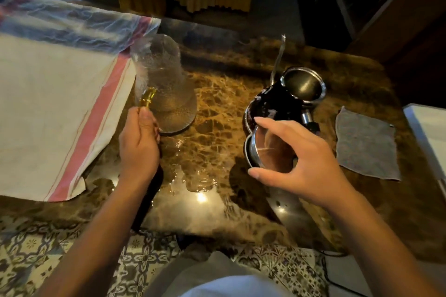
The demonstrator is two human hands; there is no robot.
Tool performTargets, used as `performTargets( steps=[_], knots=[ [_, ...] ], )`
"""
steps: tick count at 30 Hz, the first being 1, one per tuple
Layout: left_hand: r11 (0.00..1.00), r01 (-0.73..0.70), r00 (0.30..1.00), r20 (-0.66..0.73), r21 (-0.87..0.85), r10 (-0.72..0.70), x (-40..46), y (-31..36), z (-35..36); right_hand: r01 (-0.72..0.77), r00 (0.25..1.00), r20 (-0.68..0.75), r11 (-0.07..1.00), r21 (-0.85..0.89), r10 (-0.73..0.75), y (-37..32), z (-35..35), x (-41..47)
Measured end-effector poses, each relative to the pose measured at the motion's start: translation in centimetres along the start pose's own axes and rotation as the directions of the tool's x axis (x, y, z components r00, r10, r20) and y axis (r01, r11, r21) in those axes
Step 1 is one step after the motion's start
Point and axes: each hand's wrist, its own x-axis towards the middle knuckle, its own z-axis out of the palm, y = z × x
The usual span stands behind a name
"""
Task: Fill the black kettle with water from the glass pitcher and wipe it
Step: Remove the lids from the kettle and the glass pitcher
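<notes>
The glass pitcher [164, 84] stands upright on the marble table, left of centre, with water in its lower part. My left hand [138, 142] is closed around its amber handle [146, 98]. The black kettle [272, 101] sits to the right with its round mouth [303, 85] uncovered and its thin spout [278, 55] pointing away. My right hand [296, 159] holds the kettle's metal lid [259, 149] between thumb and fingers, just in front of the kettle's body. A grey wiping cloth [366, 144] lies flat to the right of the kettle.
A white cloth with a red stripe [60, 108] covers the table's left side, touching the pitcher. A water puddle [193, 181] shines on the marble near the front edge. A white object [427, 132] sits at the far right edge. Patterned floor tiles lie below.
</notes>
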Motion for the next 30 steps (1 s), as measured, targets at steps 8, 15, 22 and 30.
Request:
performTargets(
  steps=[8,15,22,30],
  knots=[
    [0.981,-0.071,0.965,-0.237,0.181,0.114,0.3,0.3,2.1,-0.143,0.989,-0.037,0.99,0.015,0.143,3.4,1.0,-6.8],
    [0.976,-0.045,0.976,-0.199,0.212,0.088,0.0,1.0,1.9,-0.301,0.949,-0.109,0.953,-0.029,0.297,6.7,2.9,-10.9],
    [0.973,-0.054,0.968,-0.227,0.225,0.106,-0.2,1.1,2.2,-0.354,0.935,-0.052,0.92,-0.169,0.351,7.9,3.4,-11.9],
    [0.979,-0.069,0.972,-0.21,0.193,0.109,-0.6,1.4,2.3,-0.443,0.896,-0.104,0.884,-0.152,0.431,7.8,5.3,-11.9]
  ],
)
